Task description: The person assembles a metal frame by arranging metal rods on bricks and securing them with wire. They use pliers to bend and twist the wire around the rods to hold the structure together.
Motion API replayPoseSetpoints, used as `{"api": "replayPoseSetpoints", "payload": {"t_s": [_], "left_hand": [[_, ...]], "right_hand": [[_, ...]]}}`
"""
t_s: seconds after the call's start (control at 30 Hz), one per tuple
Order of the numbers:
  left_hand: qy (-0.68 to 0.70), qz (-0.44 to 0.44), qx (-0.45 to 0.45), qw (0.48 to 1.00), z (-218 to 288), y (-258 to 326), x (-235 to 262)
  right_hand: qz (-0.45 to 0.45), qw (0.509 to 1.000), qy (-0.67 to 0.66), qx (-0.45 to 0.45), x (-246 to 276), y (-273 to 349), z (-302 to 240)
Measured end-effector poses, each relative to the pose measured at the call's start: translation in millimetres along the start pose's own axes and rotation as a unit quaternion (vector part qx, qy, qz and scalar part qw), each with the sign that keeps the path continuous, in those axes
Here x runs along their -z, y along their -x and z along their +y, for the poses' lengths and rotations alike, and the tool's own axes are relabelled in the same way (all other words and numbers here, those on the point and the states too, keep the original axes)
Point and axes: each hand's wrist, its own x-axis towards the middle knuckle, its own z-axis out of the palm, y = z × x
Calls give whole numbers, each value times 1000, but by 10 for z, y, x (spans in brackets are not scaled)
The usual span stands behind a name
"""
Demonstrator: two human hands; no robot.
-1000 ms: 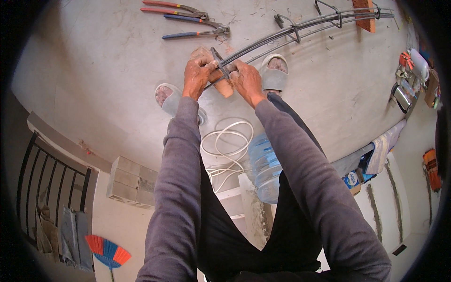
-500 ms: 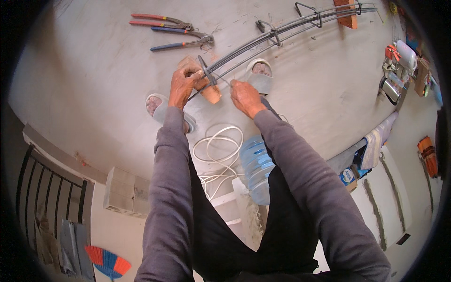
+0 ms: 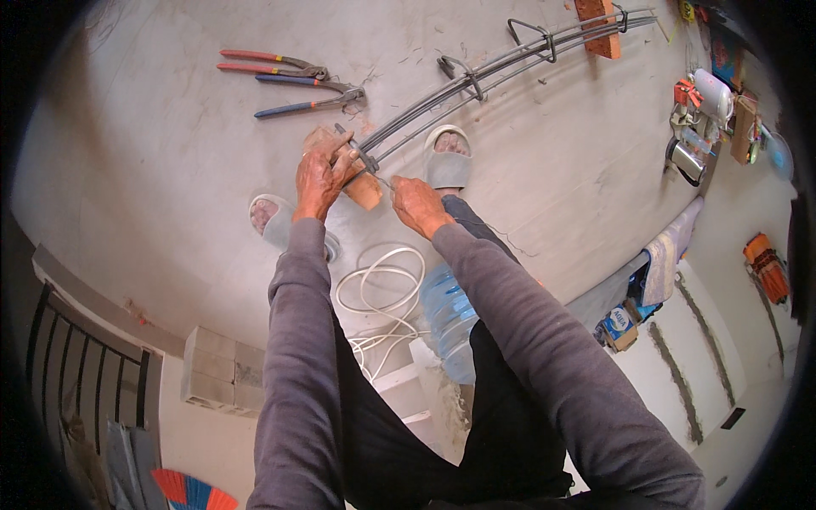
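The rebar bundle (image 3: pixel 476 76) lies on the concrete floor (image 3: pixel 153 153), running from the hands toward 1 o'clock, where it passes a brick (image 3: pixel 595 17) at the upper edge. Its near end rests on a second brick (image 3: pixel 361 183) just in front of the person's sandals (image 3: pixel 446 161). Bent stirrups (image 3: pixel 463 72) ring the bars along their length. The bars look stiff and heavy, rough enough not to slip; they are best gripped at the propped end, where fingers can get underneath. The thin wire looks soft and easily bent, though its ends may prick.

The left hand (image 3: pixel 321 174) is closed over the bar end and the stirrup there, knuckles up, forearm reaching straight out toward 12 o'clock. The right hand (image 3: pixel 416 204) sits just at 4 o'clock of it, fingers pinched together on what seems to be a thin tie wire (image 3: pixel 384 180) leading to the bars; the wire is too fine to see clearly. Both elbows are bent, the sleeves converging.

Pliers and cutters (image 3: pixel 297 81) lie at 11 o'clock, apart from the hands. A white cable coil (image 3: pixel 382 293) and a water bottle (image 3: pixel 446 319) sit near the person's legs.
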Motion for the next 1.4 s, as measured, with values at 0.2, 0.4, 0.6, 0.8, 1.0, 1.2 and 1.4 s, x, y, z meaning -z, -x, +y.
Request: {"api": "replayPoseSetpoints", "payload": {"t_s": [0.2, 0.4, 0.6, 0.8, 1.0, 1.2, 1.4], "left_hand": [[10, -6, 53, 999, 28, -6, 2], [24, 4, 47, 999, -2, -17, -22], [26, 13, 45, 999, -8, -24, -25], [29, 17, 29, 999, -11, -50, -18], [52, -19, 68, 996, 21, -45, 8], [36, -26, 81, 996, 12, -44, -8], [25, -26, 85, 996, 14, -57, 5]], "right_hand": [[59, 995, -77, 9, 171, -62, 130], [217, 974, -59, -4, 474, -145, 234], [356, 933, 57, 5, 1160, -377, 516], [272, 929, 230, 103, 2007, -809, 788], [123, 891, 371, 231, 2304, -1146, 838], [76, 886, 382, 253, 2303, -1208, 825], [92, 860, 408, 292, 2284, -1283, 854]]}}
